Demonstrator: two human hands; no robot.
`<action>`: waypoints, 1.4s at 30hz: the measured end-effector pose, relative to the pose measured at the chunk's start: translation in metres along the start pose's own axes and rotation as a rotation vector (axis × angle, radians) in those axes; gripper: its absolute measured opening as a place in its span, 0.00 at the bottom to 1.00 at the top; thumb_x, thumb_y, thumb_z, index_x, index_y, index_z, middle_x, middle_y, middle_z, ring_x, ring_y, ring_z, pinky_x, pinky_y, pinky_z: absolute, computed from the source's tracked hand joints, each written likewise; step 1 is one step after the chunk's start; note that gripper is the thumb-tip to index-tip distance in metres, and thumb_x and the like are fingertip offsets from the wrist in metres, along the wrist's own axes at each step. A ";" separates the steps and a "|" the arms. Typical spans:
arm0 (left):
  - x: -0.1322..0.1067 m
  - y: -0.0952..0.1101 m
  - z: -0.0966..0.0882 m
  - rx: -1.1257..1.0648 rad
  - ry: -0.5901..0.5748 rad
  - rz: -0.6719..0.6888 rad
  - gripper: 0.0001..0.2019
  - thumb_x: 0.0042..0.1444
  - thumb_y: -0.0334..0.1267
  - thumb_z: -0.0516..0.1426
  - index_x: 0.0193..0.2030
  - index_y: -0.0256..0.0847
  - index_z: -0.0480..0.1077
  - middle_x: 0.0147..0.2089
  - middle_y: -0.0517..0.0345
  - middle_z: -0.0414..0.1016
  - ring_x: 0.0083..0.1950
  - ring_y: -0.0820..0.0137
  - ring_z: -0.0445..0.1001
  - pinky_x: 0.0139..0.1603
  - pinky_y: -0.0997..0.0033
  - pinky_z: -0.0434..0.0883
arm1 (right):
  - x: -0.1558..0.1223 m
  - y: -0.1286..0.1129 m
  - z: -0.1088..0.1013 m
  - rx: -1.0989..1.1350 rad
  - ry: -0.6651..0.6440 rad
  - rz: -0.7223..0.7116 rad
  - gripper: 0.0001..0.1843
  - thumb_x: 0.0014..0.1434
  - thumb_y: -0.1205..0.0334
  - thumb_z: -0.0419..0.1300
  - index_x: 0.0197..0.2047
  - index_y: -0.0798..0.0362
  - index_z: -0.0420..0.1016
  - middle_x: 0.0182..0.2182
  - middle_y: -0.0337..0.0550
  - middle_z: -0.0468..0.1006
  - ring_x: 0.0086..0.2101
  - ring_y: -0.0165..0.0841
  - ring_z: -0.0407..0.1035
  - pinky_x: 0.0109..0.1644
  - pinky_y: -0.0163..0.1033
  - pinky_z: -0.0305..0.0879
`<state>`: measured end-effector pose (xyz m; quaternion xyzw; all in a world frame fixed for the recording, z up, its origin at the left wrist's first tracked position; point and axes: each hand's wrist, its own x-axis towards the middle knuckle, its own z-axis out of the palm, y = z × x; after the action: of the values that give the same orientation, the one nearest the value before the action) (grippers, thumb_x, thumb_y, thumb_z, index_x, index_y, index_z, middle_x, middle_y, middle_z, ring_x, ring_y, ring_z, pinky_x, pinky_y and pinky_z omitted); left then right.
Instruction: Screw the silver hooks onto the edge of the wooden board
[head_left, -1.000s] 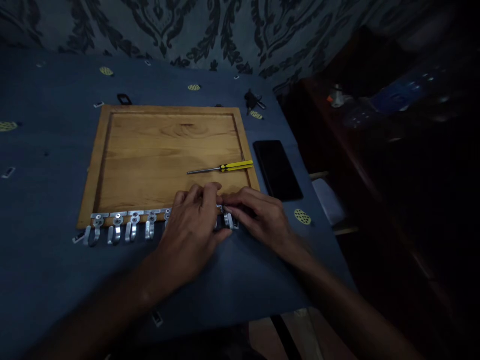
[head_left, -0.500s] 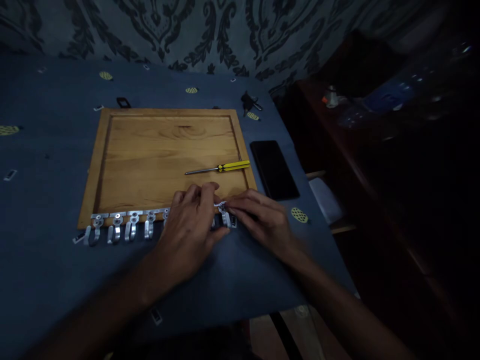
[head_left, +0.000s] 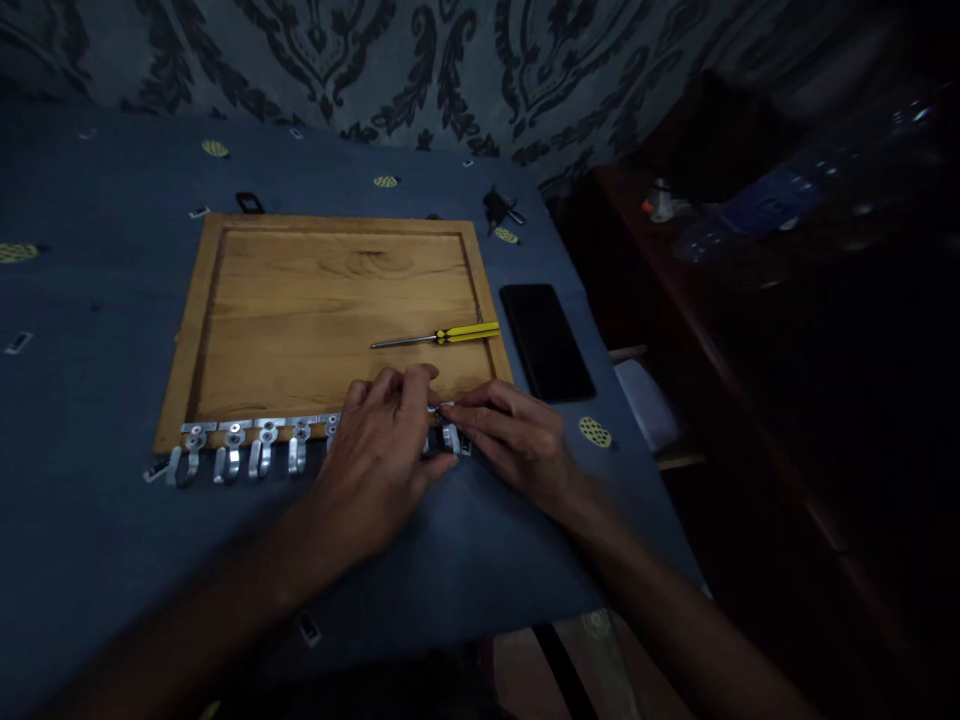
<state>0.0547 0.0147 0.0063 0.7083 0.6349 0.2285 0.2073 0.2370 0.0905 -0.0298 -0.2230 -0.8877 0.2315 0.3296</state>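
A wooden board (head_left: 330, 310) with a raised rim lies on a blue cloth. Several metal hooks (head_left: 229, 448) line its near edge. My left hand (head_left: 382, 455) rests over the near edge towards its right end, fingers curled down and covering some hooks. My right hand (head_left: 510, 435) sits beside it, fingertips pinched on a metal hook (head_left: 450, 432) at the near right corner. Both hands touch around that hook. A screwdriver (head_left: 439, 337) with a yellow handle lies on the board, just beyond my hands.
A black phone (head_left: 547, 340) lies on the cloth right of the board. A small dark object (head_left: 499, 207) lies past the far right corner. The table edge drops off to the right, where a dark wooden shelf (head_left: 750, 330) stands. A patterned curtain (head_left: 420, 60) hangs behind.
Both hands stay at the near right corner, with only small finger shifts on the hook. The view has drifted slightly.
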 end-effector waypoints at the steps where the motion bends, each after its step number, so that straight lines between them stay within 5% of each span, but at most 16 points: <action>1: 0.000 0.000 0.000 -0.003 -0.005 0.000 0.28 0.53 0.30 0.67 0.54 0.43 0.57 0.56 0.48 0.76 0.59 0.53 0.72 0.56 0.52 0.67 | 0.000 0.000 0.000 -0.001 -0.001 -0.003 0.14 0.66 0.67 0.59 0.51 0.45 0.81 0.36 0.42 0.78 0.36 0.31 0.76 0.37 0.36 0.76; 12: -0.001 -0.001 0.000 0.024 0.008 0.018 0.28 0.54 0.31 0.67 0.55 0.42 0.57 0.55 0.49 0.76 0.58 0.53 0.72 0.54 0.53 0.67 | -0.005 -0.001 -0.003 -0.053 0.092 0.079 0.14 0.64 0.69 0.63 0.51 0.48 0.80 0.37 0.42 0.79 0.37 0.30 0.76 0.40 0.36 0.77; 24: 0.000 -0.002 0.002 0.018 0.018 0.020 0.29 0.52 0.31 0.69 0.54 0.42 0.57 0.57 0.49 0.75 0.59 0.54 0.71 0.55 0.54 0.66 | -0.005 -0.001 -0.007 -0.058 -0.035 0.011 0.15 0.65 0.66 0.62 0.55 0.51 0.76 0.44 0.48 0.77 0.45 0.36 0.75 0.47 0.44 0.78; 42: 0.000 -0.001 0.001 0.010 0.009 0.003 0.28 0.52 0.30 0.69 0.54 0.42 0.58 0.57 0.49 0.75 0.58 0.54 0.71 0.54 0.55 0.65 | -0.006 0.000 0.005 -0.103 0.047 0.046 0.08 0.65 0.64 0.62 0.47 0.50 0.78 0.40 0.44 0.77 0.41 0.35 0.74 0.43 0.43 0.76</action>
<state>0.0545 0.0149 0.0048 0.7092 0.6359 0.2289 0.2007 0.2375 0.0863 -0.0364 -0.2651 -0.8851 0.1879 0.3331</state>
